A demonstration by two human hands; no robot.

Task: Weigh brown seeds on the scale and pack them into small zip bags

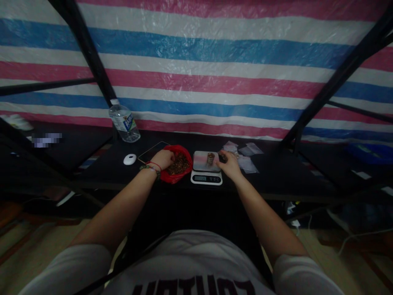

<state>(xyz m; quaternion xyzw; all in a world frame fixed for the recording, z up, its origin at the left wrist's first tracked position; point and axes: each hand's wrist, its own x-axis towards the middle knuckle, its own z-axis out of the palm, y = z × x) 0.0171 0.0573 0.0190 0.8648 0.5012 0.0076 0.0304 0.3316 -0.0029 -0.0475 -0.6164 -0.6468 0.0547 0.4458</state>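
Red plastic makes up the crumpled, open bag (173,178) near the front edge of the black bench (276,172), left of its middle, filled with small brown pieces (180,164). Just to its right, close to the same edge, sits a white digital scale with a flat metallic plate (206,178); a small, brownish metallic-looking cylindrical container (210,159) stands upright on the plate. The display is too small to read.

Judging by this layout, the step in hand is portioning out the brown pieces by weight. The next move seems to call for small, measured additions, fingers kept off the plate so the reading is not disturbed.

The left hand (164,159) reaches over the left rim of the bag, fingers curled down among the brown pieces; whether they pinch any I cannot tell. The right hand (229,164) is at the right side of the scale, its thumb and fingers closed around a dark brownish item (222,157) too blurred to name. The cylindrical container lies between the hands, nearer the right thumb and apart from the left.

Beyond the right hand, toward the bench's back edge, lie several flat clear plastic sachets (248,164). Left of the bag are a dark flat tablet-like device (151,152) and a white oval mouse-like object (129,159).
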